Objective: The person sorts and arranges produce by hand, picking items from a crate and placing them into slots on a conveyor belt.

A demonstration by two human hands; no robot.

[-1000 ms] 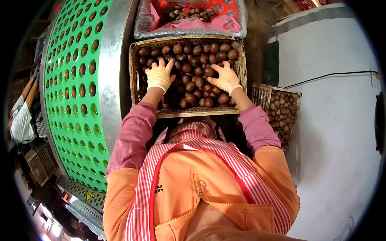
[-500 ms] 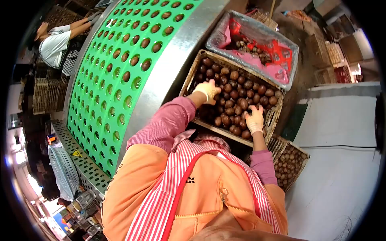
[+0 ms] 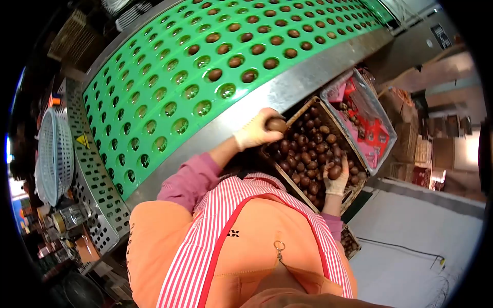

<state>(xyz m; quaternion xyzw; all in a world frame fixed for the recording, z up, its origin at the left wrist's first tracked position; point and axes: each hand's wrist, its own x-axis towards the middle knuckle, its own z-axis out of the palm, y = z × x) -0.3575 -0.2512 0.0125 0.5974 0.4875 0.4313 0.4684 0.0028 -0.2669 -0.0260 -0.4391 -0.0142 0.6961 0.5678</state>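
At the crate [image 3: 353, 191], both hands [image 3: 257, 129] [image 3: 337, 186] curl around one brown fruit [image 3: 277, 124] [image 3: 335, 172] each.

Centre of frame: we see gloved left hand [image 3: 252, 130] gripping brown fruit [image 3: 277, 124] by upper-left edge of crate [image 3: 353, 192]. Right of centre: gloved right hand [image 3: 336, 185] holds another fruit [image 3: 334, 172] over brown heap in crate. Across top and upper left, we see green belt [image 3: 156, 117], rows of hollows, many filled; metal border [image 3: 257, 100] below. Right: grey box [image 3: 380, 115], red and pink lining.
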